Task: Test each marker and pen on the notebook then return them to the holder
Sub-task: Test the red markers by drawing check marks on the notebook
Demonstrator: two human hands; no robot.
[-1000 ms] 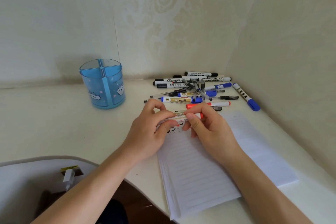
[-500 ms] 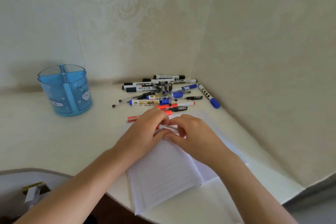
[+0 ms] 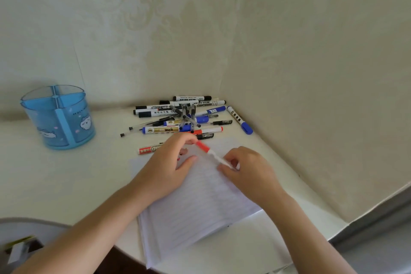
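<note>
A red-capped marker point(image 3: 210, 151) with a white body lies slanted just above the open lined notebook point(image 3: 200, 204). My right hand point(image 3: 246, 172) pinches its white body at the lower end. My left hand point(image 3: 169, 162) has curled fingers at the red cap end, thumb a little apart. Small red marks show on the page under my left hand. The blue four-part holder point(image 3: 59, 118) stands at the far left with nothing showing inside it. A pile of markers and pens point(image 3: 184, 115) lies in the desk corner behind the notebook.
Another red marker point(image 3: 148, 149) lies on the desk left of the notebook, partly under my left hand. A blue-capped marker point(image 3: 239, 119) lies along the right wall. Walls close the corner behind and to the right. The desk edge curves at the lower left.
My hands have drawn apart, so the red-capped marker now shows between them, slanted across the top of the page. The view has stayed nearly the same since half a second ago.
</note>
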